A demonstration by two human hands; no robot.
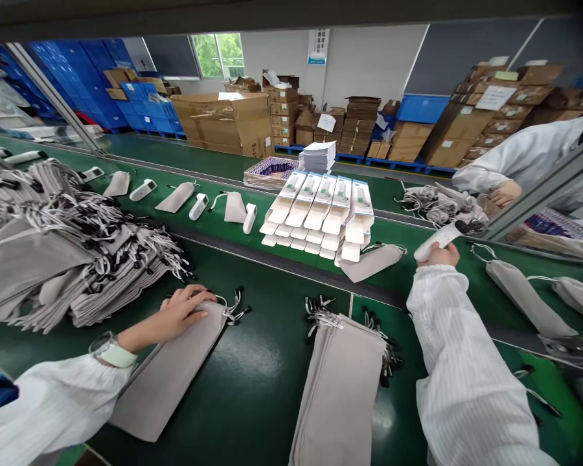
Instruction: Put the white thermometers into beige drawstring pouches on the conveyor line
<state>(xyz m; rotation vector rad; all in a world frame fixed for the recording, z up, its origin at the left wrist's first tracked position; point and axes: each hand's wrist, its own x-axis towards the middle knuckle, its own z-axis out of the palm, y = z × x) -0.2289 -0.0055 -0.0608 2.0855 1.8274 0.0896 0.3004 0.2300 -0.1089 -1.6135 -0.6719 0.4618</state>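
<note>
My left hand [184, 309] lies flat, fingers stretched, on the top end of a grey drawstring pouch [168, 375] on the green table. My right hand [440, 255] reaches out over the conveyor belt and is closed round a white handheld device [437, 241]. Beside that hand, on the belt, lies another grey pouch [372, 261]. A stack of grey pouches [342, 382] with black-and-white cords lies between my arms.
A big heap of pouches [63, 252] fills the left. Along the belt [272, 255] lie white devices with pouches, and a fan of white boxes [320, 210]. Across the belt, at right, another person's hand [504, 192] rests by more pouches. Cardboard boxes and blue crates stand behind.
</note>
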